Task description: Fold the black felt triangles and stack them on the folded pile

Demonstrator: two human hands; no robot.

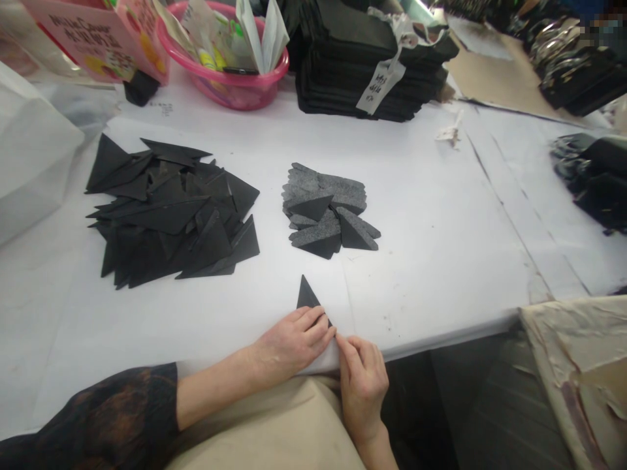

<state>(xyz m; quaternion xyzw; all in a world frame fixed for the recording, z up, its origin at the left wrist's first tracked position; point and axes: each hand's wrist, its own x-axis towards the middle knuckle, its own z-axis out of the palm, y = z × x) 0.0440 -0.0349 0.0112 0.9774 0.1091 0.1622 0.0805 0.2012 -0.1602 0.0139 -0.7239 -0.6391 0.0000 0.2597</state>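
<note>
A white-covered table [421,189] spreads beneath everything. Around the held piece, a thick stack of flat black panels [337,91] sits at twelve to one o'clock, a loose heap of black triangular pieces [196,209] at ten, a round pink plastic basket [235,91] at eleven, and a smaller pile of grey-and-black pieces [326,186] at twelve. The left hand [296,336] lies at seven, fingers bent over the piece; whether they pinch, I cannot tell. The right hand [362,375], at five, narrowly pinches the lower-right corner of the single black triangular piece [305,294] at the table's near edge.
</note>
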